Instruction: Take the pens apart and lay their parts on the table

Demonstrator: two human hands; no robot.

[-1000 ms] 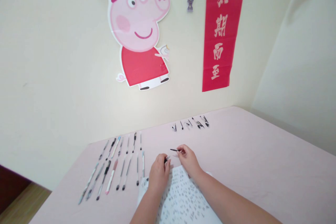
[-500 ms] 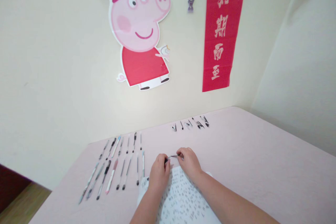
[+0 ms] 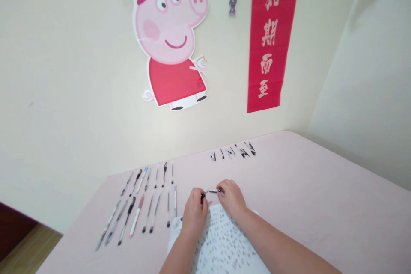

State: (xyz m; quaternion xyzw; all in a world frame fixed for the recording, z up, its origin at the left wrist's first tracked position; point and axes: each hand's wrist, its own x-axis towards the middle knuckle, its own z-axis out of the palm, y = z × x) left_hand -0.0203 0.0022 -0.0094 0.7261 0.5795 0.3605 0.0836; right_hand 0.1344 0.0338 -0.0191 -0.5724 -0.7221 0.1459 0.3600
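My left hand (image 3: 195,210) is closed, its fingertips pinching a small dark pen part (image 3: 203,196) with a pale tip that points up to the right. Facing it, my right hand (image 3: 231,196) is closed on a thin dark pen piece (image 3: 213,191) that sticks out to the left. The ends of the two pieces lie very close together; whether they touch I cannot tell. Both hands are just above the far edge of a sheet of paper (image 3: 221,239) covered in handwriting. My fingers hide most of each piece.
Two rows of pens (image 3: 138,216) lie on the left of the pink table (image 3: 305,205). Several small dark pen parts (image 3: 244,152) are lined up near the wall. A pig cutout (image 3: 176,77) and a red banner (image 3: 266,51) hang on the wall.
The pen pieces have shifted slightly between my fingertips, and more of each shows. My hands have hardly moved; the pens and the paper look the same.
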